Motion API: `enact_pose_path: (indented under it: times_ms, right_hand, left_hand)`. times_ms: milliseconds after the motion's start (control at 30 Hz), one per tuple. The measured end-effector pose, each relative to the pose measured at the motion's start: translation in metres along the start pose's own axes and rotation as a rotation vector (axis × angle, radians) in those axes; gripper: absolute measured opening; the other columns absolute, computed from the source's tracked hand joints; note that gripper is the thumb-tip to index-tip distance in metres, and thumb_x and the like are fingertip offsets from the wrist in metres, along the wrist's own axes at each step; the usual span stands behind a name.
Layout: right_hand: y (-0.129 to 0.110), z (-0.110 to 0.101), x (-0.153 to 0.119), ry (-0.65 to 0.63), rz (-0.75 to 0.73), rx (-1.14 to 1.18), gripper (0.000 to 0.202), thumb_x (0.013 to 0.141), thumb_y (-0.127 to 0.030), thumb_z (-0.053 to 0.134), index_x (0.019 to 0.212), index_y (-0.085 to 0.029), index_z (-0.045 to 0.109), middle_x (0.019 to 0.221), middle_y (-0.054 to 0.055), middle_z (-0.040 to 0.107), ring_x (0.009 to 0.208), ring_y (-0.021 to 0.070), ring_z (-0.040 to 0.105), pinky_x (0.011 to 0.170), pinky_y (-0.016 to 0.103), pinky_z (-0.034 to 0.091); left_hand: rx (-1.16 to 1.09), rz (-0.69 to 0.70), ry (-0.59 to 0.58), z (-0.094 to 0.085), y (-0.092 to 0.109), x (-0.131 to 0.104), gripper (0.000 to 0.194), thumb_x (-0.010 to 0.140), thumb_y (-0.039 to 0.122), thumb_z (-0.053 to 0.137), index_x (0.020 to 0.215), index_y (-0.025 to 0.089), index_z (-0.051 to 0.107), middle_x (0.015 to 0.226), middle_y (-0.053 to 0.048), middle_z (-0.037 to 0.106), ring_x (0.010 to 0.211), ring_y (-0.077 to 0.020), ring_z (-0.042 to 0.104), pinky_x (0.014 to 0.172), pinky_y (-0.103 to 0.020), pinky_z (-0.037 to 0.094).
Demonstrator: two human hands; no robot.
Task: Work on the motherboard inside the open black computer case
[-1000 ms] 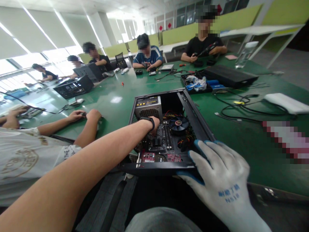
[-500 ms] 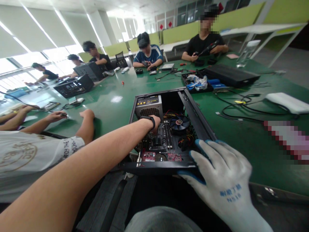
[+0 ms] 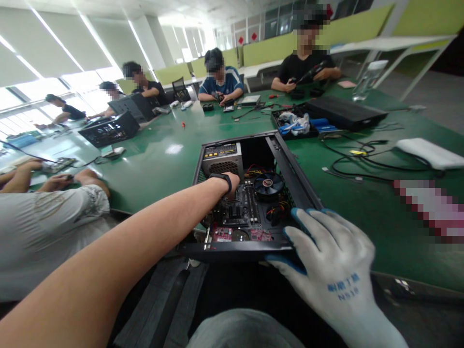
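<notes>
1. The open computer case (image 3: 304,191) lies before you at the near edge of the green desk (image 3: 165,137).
2. Your bare left hand (image 3: 231,183) reaches inside, beside the power supply (image 3: 223,162); you cannot tell what its fingers grip.
3. Your gloved right hand (image 3: 326,256) grips the case's near corner.

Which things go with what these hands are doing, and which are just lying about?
Seems part of it:
- left hand, reaching inside
- gloved right hand
- open computer case
- fan

Probably just lying about:
- clear bottle
- white slab
- long black box
</notes>
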State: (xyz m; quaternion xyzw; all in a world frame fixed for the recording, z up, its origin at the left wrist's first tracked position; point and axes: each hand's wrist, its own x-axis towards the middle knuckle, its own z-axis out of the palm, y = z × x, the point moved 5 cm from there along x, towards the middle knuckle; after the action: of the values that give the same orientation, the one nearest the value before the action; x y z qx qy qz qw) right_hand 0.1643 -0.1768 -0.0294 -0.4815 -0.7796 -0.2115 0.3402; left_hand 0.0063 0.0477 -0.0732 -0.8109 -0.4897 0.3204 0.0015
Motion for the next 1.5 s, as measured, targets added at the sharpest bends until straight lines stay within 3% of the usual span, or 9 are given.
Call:
enact_pose_path:
  times_ms: [167, 433, 1067, 1267, 1500]
  right_hand:
    - [0.0, -0.001, 0.001, 0.01, -0.005, 0.004, 0.043, 0.076, -0.054, 0.073, 0.094, -0.016, 0.066, 0.115, 0.016, 0.069, 0.105, 0.0349, 0.061, 0.094, 0.056, 0.047]
    - [0.0, -0.001, 0.002, 0.009, -0.009, -0.001, 0.043, 0.076, -0.055, 0.073, 0.094, -0.016, 0.066, 0.114, 0.016, 0.069, 0.104, 0.0351, 0.061, 0.093, 0.056, 0.047]
    - [0.0, -0.001, 0.002, 0.001, -0.006, -0.003, 0.045, 0.074, -0.056, 0.074, 0.094, -0.017, 0.067, 0.114, 0.016, 0.069, 0.105, 0.0342, 0.061, 0.095, 0.055, 0.047]
    - [0.0, -0.001, 0.003, 0.004, -0.004, -0.001, 0.044, 0.075, -0.056, 0.073, 0.094, -0.017, 0.066, 0.115, 0.015, 0.069, 0.105, 0.0342, 0.061, 0.095, 0.055, 0.047]
    - [0.0, -0.001, 0.003, -0.003, -0.017, -0.006, 0.043, 0.074, -0.054, 0.075, 0.094, -0.017, 0.066, 0.115, 0.016, 0.069, 0.104, 0.0333, 0.06, 0.095, 0.054, 0.046]
  left_hand:
    - [-0.007, 0.005, 0.003, -0.001, 0.001, -0.001, 0.051, 0.067, 0.034, 0.081, 0.114, 0.015, 0.074, 0.113, -0.015, 0.073, 0.108, -0.0293, 0.068, 0.097, -0.033, 0.051]
    - [-0.014, -0.016, -0.007, -0.004, 0.001, -0.005, 0.053, 0.066, 0.034, 0.082, 0.116, 0.017, 0.073, 0.114, -0.013, 0.073, 0.108, -0.0253, 0.068, 0.092, -0.026, 0.052]
    - [-0.014, 0.004, -0.001, 0.0, -0.001, 0.001, 0.058, 0.064, 0.033, 0.083, 0.118, 0.015, 0.073, 0.114, -0.014, 0.073, 0.106, -0.0278, 0.068, 0.091, -0.029, 0.054]
    - [0.001, -0.007, -0.019, -0.004, 0.002, -0.006, 0.054, 0.065, 0.034, 0.082, 0.115, 0.015, 0.073, 0.114, -0.013, 0.074, 0.108, -0.0249, 0.068, 0.091, -0.024, 0.052]
    - [-0.007, 0.004, -0.021, -0.006, 0.004, -0.009, 0.056, 0.065, 0.033, 0.083, 0.116, 0.013, 0.073, 0.115, -0.016, 0.073, 0.11, -0.0283, 0.067, 0.096, -0.03, 0.051]
